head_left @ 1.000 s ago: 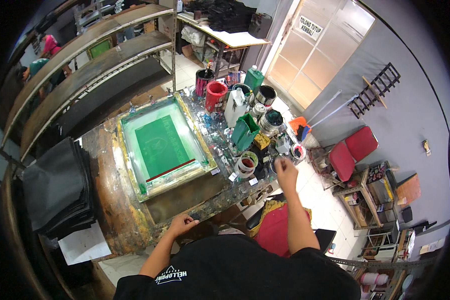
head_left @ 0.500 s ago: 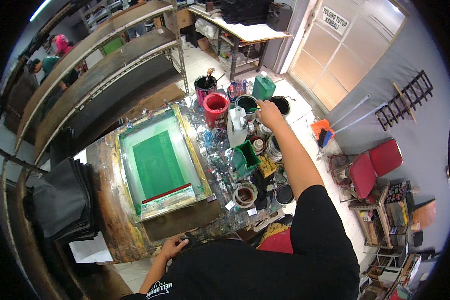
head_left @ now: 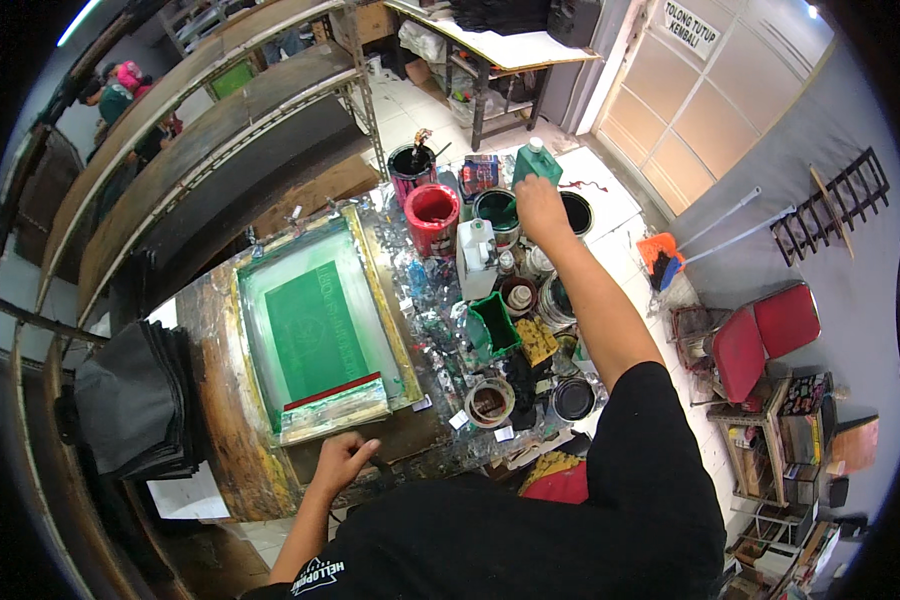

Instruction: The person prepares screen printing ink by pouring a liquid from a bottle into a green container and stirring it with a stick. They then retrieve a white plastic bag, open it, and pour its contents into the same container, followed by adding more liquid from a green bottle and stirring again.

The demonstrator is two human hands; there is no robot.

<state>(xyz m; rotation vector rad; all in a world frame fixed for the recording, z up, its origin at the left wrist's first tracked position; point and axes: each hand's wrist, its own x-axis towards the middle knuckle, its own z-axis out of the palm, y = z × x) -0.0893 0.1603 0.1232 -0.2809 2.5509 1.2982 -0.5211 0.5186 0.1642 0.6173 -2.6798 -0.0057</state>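
Green-inked screen frame (head_left: 315, 325) lies flat at left; left hand (head_left: 342, 458), fingers loosely curled, presses the table's near edge (head_left: 410, 462) as a brace while right hand (head_left: 538, 205) reaches far and closes around the green bottle (head_left: 536, 165) among paint pots.

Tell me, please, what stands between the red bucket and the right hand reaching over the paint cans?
In the head view, an open can of dark green paint stands between the red bucket and the right hand; a white jug sits just below that gap.
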